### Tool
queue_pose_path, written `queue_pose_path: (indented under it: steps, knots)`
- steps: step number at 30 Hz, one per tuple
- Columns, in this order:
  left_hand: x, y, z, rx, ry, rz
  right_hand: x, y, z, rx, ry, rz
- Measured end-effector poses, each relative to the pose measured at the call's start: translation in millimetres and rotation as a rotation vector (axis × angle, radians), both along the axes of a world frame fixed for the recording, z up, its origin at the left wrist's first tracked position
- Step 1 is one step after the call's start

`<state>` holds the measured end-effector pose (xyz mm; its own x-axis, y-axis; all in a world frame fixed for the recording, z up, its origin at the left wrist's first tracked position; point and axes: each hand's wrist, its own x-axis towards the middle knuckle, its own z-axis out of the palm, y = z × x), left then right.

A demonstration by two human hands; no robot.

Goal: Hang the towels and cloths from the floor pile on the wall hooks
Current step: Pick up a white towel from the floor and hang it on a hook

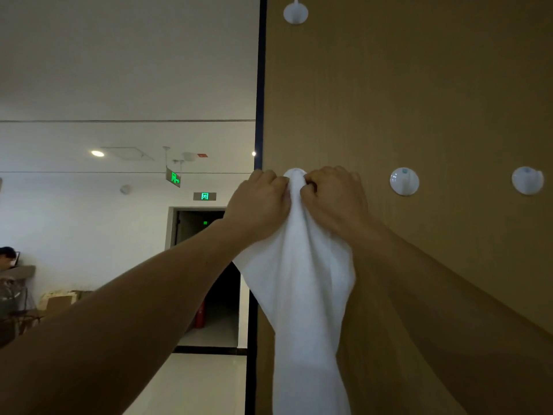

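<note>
A white towel (302, 289) hangs down the brown wood wall panel (419, 100), its top bunched over a round white hook that it hides. My left hand (260, 202) grips the towel's top from the left. My right hand (335, 199) pinches it from the right, close to the hook. Both fists press against the panel at the same height. Three bare white hooks show: one above (295, 12), one to the right (404, 181), one further right (527, 180). The floor pile is out of view.
The panel's dark left edge (259, 115) runs top to bottom. Left of it is an open hallway with a pale floor (194, 381), a dark doorway (209, 265), green exit signs and a seated person (7, 257) at far left.
</note>
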<state>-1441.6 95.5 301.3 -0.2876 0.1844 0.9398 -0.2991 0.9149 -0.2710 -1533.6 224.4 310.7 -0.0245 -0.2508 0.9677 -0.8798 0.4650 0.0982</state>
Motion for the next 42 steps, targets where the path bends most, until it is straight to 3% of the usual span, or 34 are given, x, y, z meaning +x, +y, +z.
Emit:
queue_pose_path:
  steps: [2, 6, 11, 14, 18, 22, 27, 33, 38, 42]
  knots:
    - [0, 2, 1, 0.076, -0.011, -0.042, 3, 5, 1, 0.040, -0.030, 0.028]
    - [2, 11, 17, 0.143, -0.077, 0.094, 9, 8, 11, 0.178, -0.167, -0.036]
    - [-1, 26, 16, 0.298, -0.138, 0.166, 13, 2, 13, 0.128, -0.246, -0.038]
    - [3, 30, 13, 0.518, -0.158, -0.035, 11, 3, 16, 0.130, -0.402, 0.086]
    - [15, 23, 9, 1.006, -0.229, -0.603, 8, 8, 11, 0.063, -0.666, 0.422]
    - [16, 21, -3, 1.291, -0.264, -0.737, 2, 5, -9, 0.028, -0.785, 0.522]
    - [11, 19, -22, 1.302, -0.203, -0.804, -2, 6, -28, 0.177, -0.567, 0.425]
    - [1, 6, -72, 1.088, -0.067, -0.867, -1, 14, -56, 0.178, -0.452, 0.417]
    - [3, -2, -87, 1.017, -0.166, -0.947, -16, 29, -87, 0.275, -0.513, 0.502]
    - [11, -4, -87, 0.894, -0.304, -0.777, -23, 40, -96, 0.524, -0.585, 0.428]
